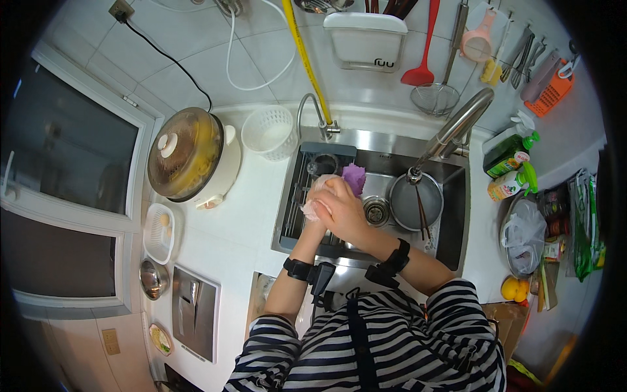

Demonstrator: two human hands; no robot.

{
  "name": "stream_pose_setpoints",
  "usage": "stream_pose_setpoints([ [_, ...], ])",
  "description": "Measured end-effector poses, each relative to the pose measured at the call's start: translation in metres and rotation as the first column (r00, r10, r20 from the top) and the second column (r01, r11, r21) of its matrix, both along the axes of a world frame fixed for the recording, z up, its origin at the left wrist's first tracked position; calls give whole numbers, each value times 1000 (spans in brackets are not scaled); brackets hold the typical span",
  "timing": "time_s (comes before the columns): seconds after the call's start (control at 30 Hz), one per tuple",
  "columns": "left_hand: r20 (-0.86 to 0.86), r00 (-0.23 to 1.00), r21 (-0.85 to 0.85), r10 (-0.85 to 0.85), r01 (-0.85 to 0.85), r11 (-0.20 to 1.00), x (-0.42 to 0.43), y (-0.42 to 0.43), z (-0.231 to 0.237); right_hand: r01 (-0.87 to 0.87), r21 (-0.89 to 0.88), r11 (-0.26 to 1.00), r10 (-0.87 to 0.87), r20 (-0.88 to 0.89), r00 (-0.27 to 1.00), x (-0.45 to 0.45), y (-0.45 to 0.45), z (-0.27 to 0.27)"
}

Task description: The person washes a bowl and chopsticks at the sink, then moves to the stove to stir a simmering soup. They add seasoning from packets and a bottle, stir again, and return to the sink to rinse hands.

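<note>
My right hand (344,211) and my left hand (319,225) are pressed together above the left side of the steel sink (443,235). Between them is a bunched, pale pink cloth (311,210), its folds poking out on the left. The right hand hides much of the left. Underneath, a dark drain rack (289,242) spans the basin and holds a clear cup (324,162). A ragged purple cloth or sponge (353,179) lies just beyond my fingers. Right of the drain strainer (376,211), a round grey pan (409,208) has dark chopsticks (422,215) leaning in it.
A main faucet (458,121) arches over the pan; a thin tap (324,128) stands behind the rack. Leftward are a lidded electric cooker (188,157), a white basket (269,134) and a kitchen scale (196,313). Soap bottles (507,157) and a bagged bowl (524,237) stand right.
</note>
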State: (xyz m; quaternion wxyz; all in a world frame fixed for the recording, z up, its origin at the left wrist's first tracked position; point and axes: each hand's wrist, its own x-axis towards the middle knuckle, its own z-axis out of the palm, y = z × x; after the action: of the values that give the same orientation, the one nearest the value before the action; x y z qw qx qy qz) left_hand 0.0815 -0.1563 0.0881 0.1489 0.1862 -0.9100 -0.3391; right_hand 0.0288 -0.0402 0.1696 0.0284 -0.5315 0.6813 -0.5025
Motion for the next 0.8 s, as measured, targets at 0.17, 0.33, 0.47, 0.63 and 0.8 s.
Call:
stream_pose_setpoints([
  [0.17, -179, 876, 973, 448, 91, 210, 3, 5, -13, -188, -44, 981, 185, -69, 980, 8, 12, -5],
  [0.33, -39, 879, 875, 475, 260, -409, 3, 14, 11, -183, -81, 980, 169, -158, 973, 1, 11, -37],
  [0.47, 101, 907, 910, 410, 83, -407, 4, 21, 37, -38, 12, 999, 38, 39, 999, -29, 0, -49],
  [0.63, 77, 923, 955, 376, 40, -295, 21, 32, 64, 129, -33, 991, -111, 329, 938, -53, -7, -36],
  [0.8, -61, 931, 925, 360, 188, -331, 22, 27, 38, -116, 8, 993, 115, 102, 988, -12, -2, -31],
])
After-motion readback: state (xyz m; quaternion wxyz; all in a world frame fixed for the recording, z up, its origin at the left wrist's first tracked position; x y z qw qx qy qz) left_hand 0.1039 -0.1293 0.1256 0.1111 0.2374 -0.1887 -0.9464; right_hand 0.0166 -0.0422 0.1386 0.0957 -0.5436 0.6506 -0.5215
